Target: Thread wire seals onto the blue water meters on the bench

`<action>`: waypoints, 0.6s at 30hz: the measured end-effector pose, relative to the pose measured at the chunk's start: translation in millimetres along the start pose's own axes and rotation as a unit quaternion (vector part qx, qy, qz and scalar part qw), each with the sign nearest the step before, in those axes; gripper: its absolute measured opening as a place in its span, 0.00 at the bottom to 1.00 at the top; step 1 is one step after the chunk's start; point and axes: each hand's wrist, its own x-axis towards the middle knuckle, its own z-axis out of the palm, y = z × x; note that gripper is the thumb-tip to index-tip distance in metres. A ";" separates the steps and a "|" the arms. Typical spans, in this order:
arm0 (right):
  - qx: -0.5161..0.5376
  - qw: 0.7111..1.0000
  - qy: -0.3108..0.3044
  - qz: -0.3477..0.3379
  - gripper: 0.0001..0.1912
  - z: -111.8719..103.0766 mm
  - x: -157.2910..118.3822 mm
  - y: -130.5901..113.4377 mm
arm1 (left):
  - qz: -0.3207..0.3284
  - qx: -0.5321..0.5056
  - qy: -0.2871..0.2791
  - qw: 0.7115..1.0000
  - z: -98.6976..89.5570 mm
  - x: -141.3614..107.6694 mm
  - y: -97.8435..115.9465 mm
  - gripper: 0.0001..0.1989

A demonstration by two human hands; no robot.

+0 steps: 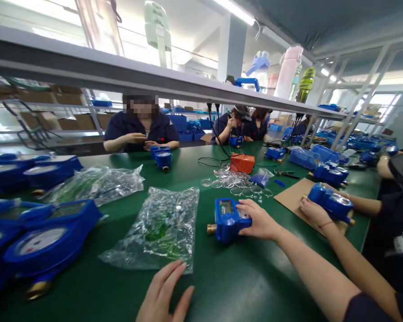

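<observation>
Got the water meter [225, 223] in right hand [260, 220], right of the plastic bag [164, 221], with left hand [164, 296] empty, spread. Grip firmly by the sides, tbh.

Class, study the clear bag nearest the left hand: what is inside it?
Inside the clear bag, green pieces and small pale pieces show through. Folds and glare blur their shapes; any lower layers are covered.

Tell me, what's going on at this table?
A person's right hand grips a blue meter at the green table. Their left hand is open and holds nothing, at the near edge of a clear plastic bag. To the right, a co-worker's hands hold another meter over some cardboard. More blue meters are on the left.
</observation>
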 end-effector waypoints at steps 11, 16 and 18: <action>0.252 0.956 0.121 0.095 0.39 -8.6 -129.2 -20.3 | -0.147 -0.605 -0.365 0.692 68.2 72.1 58.0 0.50; 0.309 0.919 0.180 0.163 0.43 18.0 -126.5 -30.7 | -0.167 -0.606 -0.355 0.692 40.0 66.7 74.2 0.34; 0.307 0.914 0.175 0.200 0.40 19.3 -116.3 -41.7 | -0.159 -0.587 -0.341 0.717 19.1 71.9 79.7 0.27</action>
